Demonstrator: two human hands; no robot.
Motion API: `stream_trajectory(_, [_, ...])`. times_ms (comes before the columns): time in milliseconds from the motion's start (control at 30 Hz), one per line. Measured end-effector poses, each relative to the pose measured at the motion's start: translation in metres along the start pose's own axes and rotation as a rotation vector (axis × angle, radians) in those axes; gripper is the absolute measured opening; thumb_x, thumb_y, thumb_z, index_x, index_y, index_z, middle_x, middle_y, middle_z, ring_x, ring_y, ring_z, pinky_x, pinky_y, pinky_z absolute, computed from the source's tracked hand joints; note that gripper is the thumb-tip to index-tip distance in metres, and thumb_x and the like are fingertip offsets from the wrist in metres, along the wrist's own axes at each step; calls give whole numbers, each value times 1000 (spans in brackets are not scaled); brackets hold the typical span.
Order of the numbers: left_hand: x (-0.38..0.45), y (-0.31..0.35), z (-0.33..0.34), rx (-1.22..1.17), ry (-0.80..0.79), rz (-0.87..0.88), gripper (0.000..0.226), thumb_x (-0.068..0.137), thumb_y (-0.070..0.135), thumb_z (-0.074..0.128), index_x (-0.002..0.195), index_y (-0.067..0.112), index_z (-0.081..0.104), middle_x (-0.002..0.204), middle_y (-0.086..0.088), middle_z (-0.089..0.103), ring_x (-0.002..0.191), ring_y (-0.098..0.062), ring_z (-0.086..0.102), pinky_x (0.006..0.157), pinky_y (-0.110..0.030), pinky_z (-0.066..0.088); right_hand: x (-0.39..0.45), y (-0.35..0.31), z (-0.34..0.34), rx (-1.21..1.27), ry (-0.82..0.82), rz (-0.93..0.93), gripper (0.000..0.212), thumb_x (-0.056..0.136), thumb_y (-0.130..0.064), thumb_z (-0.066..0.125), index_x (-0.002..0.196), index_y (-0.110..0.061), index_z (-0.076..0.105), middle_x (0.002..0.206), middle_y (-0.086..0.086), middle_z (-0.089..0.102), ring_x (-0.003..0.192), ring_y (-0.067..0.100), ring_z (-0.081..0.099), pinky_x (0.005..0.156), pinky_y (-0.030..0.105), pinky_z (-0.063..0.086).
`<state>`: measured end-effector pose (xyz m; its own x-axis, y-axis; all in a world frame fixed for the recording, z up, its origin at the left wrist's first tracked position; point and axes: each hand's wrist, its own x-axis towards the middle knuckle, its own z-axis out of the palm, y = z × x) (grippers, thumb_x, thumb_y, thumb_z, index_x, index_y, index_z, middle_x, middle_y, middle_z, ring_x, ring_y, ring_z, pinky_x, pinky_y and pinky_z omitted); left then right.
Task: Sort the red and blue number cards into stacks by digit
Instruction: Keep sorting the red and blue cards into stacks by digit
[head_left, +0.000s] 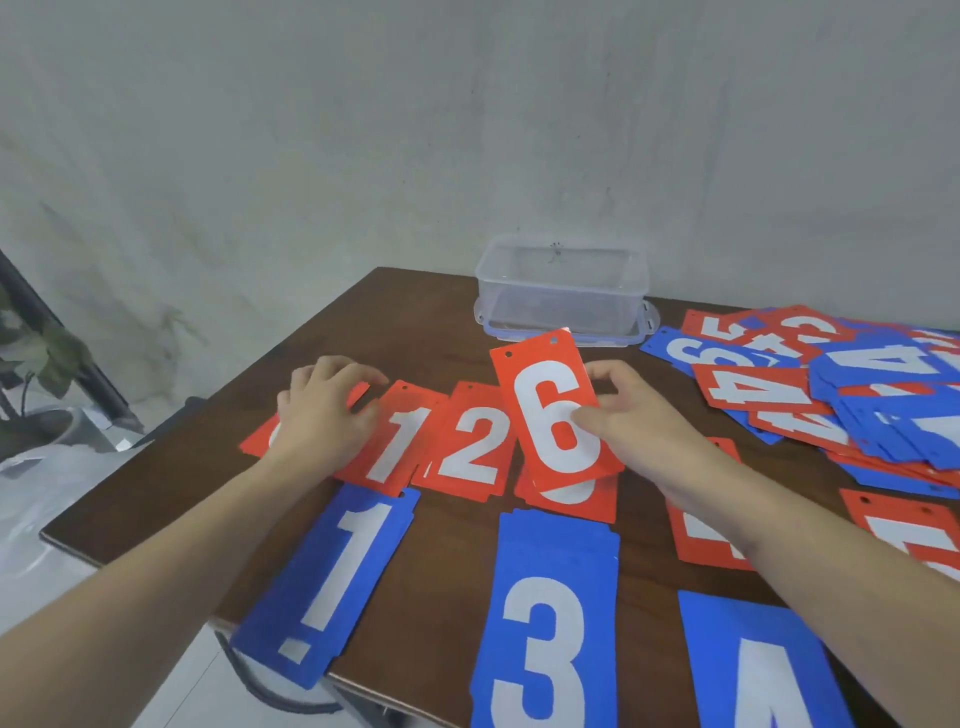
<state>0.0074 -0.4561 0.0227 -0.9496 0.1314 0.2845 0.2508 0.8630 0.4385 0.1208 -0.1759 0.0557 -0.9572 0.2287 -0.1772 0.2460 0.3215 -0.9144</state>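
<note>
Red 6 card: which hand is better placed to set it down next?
Right hand: it already pinches the red 6 card. The left hand rests on a red card at the row's far left.

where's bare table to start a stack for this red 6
Bare wood lies behind the red 1 stack and red 2 stack, left of the clear plastic box. A narrower strip runs between the blue 1 and blue 3. The far right is crowded by the unsorted pile.
</note>
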Motion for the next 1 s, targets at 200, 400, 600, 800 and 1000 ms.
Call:
stream_trajectory(200, [-20,76,27,-117,-152,310,20,89,33,61,108,33,69,123,16,51,128,-21,39,98,-38,28,-28,21,-55,-51,156,62,38,98,-29,63,130,-35,45,117,-9,62,96,15,69,75,33,62])
stream_trajectory(400, [-40,142,63,-180,-281,497,16,91,31,63,99,45,62,113,28,47,121,-12,39,94,-34,24,-75,57,-132,-12,327,147,40,102,-20,56,136,-36,42,126,-2,62,98,18,66,68,28,55])
stream_trajectory(600, [-60,209,92,-236,-378,613,26,93,22,67,98,47,60,113,27,49,118,-10,40,95,-28,24,-129,95,-204,53,500,178,34,100,-6,51,125,-30,49,105,-7,65,86,11,66,63,25,51])
stream_trajectory(800, [-79,271,114,-253,-467,683,23,96,26,63,98,48,58,114,30,46,124,-7,38,101,-34,24,-174,130,-260,77,630,206,27,99,-9,52,124,-21,56,112,4,68,98,22,67,75,35,55])
stream_trajectory(1000, [-91,315,131,-223,-542,731,17,97,28,60,104,43,60,125,22,49,127,-5,36,108,-41,26,-184,159,-290,17,656,226,13,98,-17,60,109,-23,62,108,1,70,92,16,68,71,31,53])
